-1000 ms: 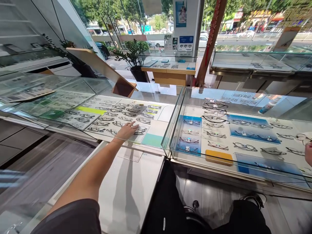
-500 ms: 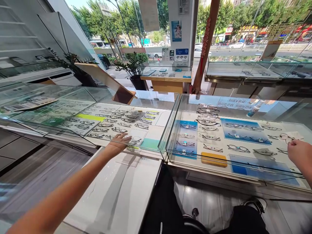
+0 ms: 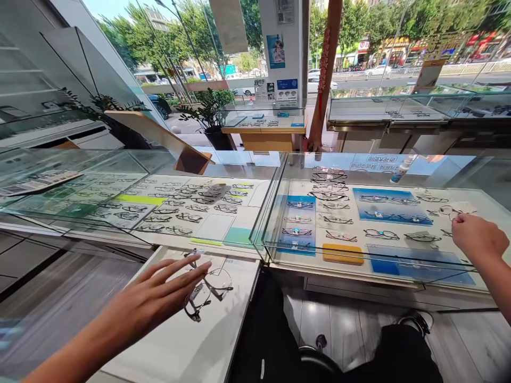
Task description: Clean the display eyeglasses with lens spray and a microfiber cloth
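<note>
At eight o'clock, support the glasses [image 3: 216, 293] lightly above the white surface [image 3: 167, 346], left hand [image 3: 147, 300] with fingers straight, slightly parted, avoiding the lenses. At three, steady the second pair [image 3: 452, 211], pinched gently in the right hand [image 3: 481, 242].

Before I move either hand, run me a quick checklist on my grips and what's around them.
1. Left hand has eyeglasses: ok.
2. Thumb's hold on them: cannot tell, it is hidden.
3. White surface beneath the left hand's eyeglasses: ok.
4. Right hand closed at the pale cloth: ok.
5. Right hand well away from the displayed frames: not ok, some lie close by.
6. Spray bottle away from both hands: ok.
</note>
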A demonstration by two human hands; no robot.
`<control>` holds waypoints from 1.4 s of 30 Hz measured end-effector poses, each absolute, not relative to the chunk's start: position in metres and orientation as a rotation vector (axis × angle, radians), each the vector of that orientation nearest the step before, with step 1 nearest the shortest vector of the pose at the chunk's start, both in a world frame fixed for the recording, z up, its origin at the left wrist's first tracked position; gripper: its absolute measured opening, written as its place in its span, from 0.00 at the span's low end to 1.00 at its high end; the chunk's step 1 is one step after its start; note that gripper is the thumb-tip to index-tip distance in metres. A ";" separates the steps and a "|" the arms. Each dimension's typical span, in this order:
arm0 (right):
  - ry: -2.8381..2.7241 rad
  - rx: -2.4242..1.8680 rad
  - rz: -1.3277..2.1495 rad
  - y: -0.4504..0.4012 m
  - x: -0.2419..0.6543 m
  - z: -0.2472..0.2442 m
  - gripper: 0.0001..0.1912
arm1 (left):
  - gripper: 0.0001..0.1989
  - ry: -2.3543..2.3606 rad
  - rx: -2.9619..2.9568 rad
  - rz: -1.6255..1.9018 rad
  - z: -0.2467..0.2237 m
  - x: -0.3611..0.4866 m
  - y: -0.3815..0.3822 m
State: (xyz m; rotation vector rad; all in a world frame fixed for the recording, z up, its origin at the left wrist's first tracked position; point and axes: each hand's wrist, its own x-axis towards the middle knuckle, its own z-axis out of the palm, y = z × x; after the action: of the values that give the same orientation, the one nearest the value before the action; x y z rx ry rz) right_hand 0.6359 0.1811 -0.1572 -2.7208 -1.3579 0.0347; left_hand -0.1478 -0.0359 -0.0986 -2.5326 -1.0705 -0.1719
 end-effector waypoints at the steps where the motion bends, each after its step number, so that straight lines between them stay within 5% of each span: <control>1: -1.371 -2.725 0.039 0.181 0.635 -0.157 0.19 | 0.34 -1.072 -2.534 -0.181 -0.082 -0.135 -0.035; 10: -1.485 -2.667 0.074 0.172 0.629 -0.148 0.22 | 0.22 -1.270 -2.539 -0.018 -0.003 -0.023 0.103; 22: -1.324 -2.748 -0.004 0.183 0.629 -0.162 0.22 | 0.07 -1.150 -2.366 0.276 -0.054 0.060 0.265; 42: -1.310 -2.775 0.024 0.188 0.633 -0.165 0.22 | 0.06 -1.165 -2.409 0.262 -0.088 0.065 0.304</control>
State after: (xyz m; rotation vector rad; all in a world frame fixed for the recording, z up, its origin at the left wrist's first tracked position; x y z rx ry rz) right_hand 0.6327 0.1883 -0.1651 -2.7751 -1.3105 0.0241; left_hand 0.0651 0.3041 -0.0881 -2.4093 -1.1647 0.2619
